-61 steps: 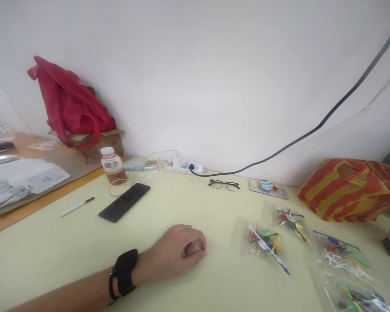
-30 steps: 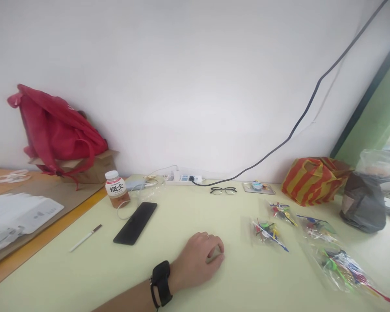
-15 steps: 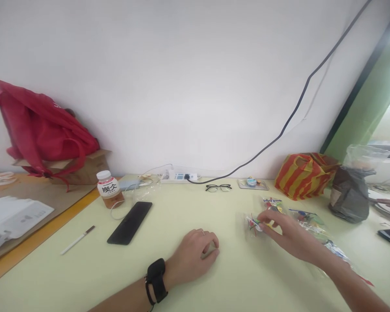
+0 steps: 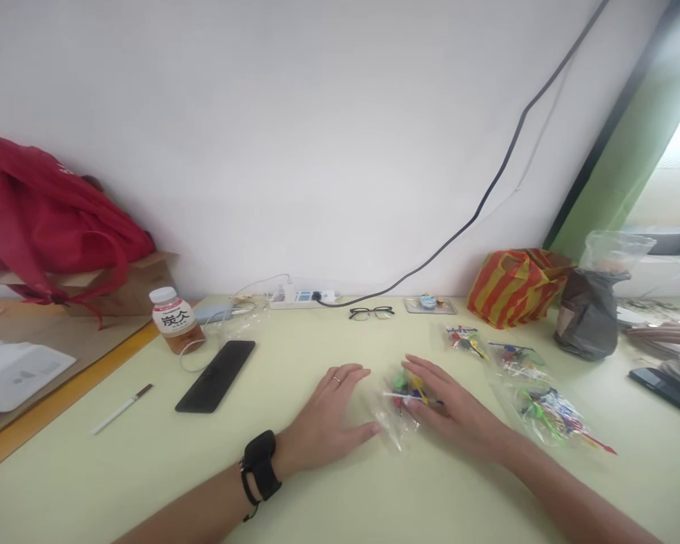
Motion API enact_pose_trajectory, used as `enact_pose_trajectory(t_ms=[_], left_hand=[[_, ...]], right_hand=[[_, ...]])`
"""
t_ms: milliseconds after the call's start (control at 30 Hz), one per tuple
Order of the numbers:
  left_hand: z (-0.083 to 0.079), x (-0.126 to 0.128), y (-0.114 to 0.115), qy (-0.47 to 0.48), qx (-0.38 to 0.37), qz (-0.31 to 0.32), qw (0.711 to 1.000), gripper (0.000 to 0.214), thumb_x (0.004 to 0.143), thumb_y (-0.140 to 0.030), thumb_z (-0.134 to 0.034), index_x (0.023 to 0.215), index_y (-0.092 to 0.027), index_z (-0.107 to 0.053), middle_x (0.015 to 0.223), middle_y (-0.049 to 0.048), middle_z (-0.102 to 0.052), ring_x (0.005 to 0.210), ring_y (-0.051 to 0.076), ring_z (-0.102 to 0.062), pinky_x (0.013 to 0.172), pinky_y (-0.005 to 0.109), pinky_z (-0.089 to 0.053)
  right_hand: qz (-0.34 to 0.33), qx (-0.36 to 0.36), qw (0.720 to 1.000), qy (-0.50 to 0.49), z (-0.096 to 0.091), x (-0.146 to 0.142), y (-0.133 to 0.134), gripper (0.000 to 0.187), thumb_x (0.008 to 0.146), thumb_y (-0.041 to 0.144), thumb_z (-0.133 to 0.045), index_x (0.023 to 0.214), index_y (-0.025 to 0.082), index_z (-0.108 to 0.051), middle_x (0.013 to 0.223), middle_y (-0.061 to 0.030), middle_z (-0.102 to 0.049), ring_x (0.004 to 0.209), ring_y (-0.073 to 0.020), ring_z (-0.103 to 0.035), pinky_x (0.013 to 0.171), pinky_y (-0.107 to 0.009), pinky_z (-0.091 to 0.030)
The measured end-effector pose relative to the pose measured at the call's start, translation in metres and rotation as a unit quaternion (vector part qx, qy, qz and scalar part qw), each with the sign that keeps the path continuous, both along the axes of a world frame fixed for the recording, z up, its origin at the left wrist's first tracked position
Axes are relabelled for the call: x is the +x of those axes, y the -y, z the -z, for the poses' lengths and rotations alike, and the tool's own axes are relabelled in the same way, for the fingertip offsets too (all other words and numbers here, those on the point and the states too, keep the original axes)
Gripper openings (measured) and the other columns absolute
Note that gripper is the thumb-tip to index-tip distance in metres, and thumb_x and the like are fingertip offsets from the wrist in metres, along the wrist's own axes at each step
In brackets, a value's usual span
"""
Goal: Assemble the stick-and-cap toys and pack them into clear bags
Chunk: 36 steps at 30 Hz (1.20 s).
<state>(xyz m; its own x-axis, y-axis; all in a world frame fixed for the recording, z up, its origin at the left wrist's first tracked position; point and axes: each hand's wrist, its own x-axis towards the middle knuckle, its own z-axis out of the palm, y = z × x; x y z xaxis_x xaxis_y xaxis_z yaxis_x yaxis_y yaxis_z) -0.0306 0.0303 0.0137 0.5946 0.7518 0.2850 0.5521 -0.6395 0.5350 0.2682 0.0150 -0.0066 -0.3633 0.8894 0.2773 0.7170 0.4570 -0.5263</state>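
My left hand (image 4: 332, 414) lies flat on the pale green table (image 4: 147, 468), fingers stretched out, a black watch on its wrist. Its thumb tip touches the edge of a clear plastic packet of small colourful toy parts (image 4: 400, 400). My right hand (image 4: 453, 408) rests on top of that packet with its fingers extended and pressing it down. Three more clear packets of colourful parts (image 4: 536, 408) lie to the right of my right hand.
A black phone (image 4: 215, 365), a pen (image 4: 122, 409) and a drink bottle (image 4: 171, 320) lie at left. Glasses (image 4: 371, 312), a power strip (image 4: 303, 298) and a striped bag (image 4: 515, 285) line the wall. Another person's hand (image 4: 663, 336) is at the far right.
My right hand came in, took a packet from the right and slid it leftward to the table's middle. My left hand opened from a loose fist to flat fingers beside it.
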Motion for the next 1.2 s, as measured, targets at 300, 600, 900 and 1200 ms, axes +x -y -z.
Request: enact_pose_trajectory(t_ms=[300,600,900,1200], left_hand=[[-0.003,0.001,-0.001,-0.001,-0.010,0.026,1.000,0.058,0.091,-0.041,-0.074,0.144,-0.031,-0.052,0.134,0.0074,-0.066,0.128,0.032,-0.057,0.111,0.048,-0.046],[0.011,-0.003,-0.006,0.026,-0.054,0.005,0.998,0.084,0.089,-0.047,-0.076,0.160,-0.028,-0.035,0.136,0.0122,-0.063,0.128,0.033,-0.058,0.113,0.050,-0.045],[0.012,-0.006,-0.014,0.110,-0.118,0.021,0.987,0.065,0.081,-0.047,-0.085,0.137,-0.025,-0.062,0.117,0.0078,-0.073,0.108,0.027,-0.068,0.102,0.044,-0.054],[0.002,-0.002,-0.010,0.091,-0.120,0.059,0.987,0.027,0.089,-0.040,-0.077,0.113,-0.025,-0.076,0.113,0.0053,-0.074,0.102,0.023,-0.068,0.094,0.035,-0.053]], right_hand=[[0.035,-0.033,0.996,-0.079,0.000,-0.016,-0.005,0.035,0.107,0.044,-0.042,0.103,0.022,-0.069,0.102,-0.0091,-0.070,0.101,-0.0263,-0.064,0.092,-0.044,-0.051],[0.027,-0.055,0.968,-0.242,0.009,-0.029,-0.005,0.029,0.103,0.043,-0.054,0.095,0.020,-0.069,0.089,-0.0052,-0.071,0.081,-0.0207,-0.065,0.073,-0.032,-0.053],[0.015,0.180,0.948,-0.261,-0.025,-0.042,0.013,0.017,0.100,0.023,-0.063,0.103,0.026,-0.080,0.103,-0.0069,-0.077,0.094,-0.0215,-0.074,0.085,-0.033,-0.060],[-0.026,0.284,0.928,-0.240,-0.019,-0.051,0.026,0.020,0.098,0.011,-0.061,0.104,0.026,-0.074,0.114,-0.0089,-0.075,0.102,-0.0214,-0.075,0.088,-0.034,-0.063]])
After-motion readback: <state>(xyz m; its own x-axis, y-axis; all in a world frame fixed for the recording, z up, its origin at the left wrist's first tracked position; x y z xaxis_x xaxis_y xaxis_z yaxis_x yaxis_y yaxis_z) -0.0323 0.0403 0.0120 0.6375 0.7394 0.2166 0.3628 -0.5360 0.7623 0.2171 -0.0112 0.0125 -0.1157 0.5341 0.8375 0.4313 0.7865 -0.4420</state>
